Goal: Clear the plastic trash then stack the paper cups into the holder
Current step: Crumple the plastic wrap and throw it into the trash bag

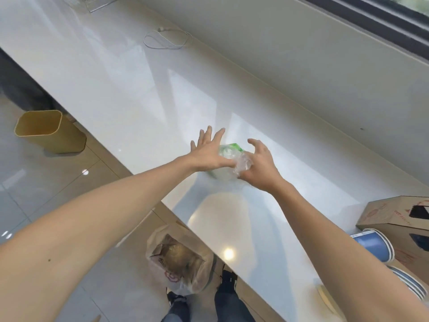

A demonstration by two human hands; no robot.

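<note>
A crumpled clear plastic wrapper with a green patch [232, 156] lies on the glossy white counter [130, 89]. My left hand [209, 152] presses against its left side with the fingers spread flat. My right hand [260, 163] cups its right side, fingers curled and apart, touching the plastic at the palm. Blue paper cups [373, 245] lie on their sides at the right edge, next to a brown cardboard holder box [394, 214] with cut-out holes.
A yellow waste bin [48, 131] stands on the floor to the left of the counter. A plastic bag of trash [178, 259] sits on the floor by my feet. A white cable [167, 39] lies coiled far back on the counter.
</note>
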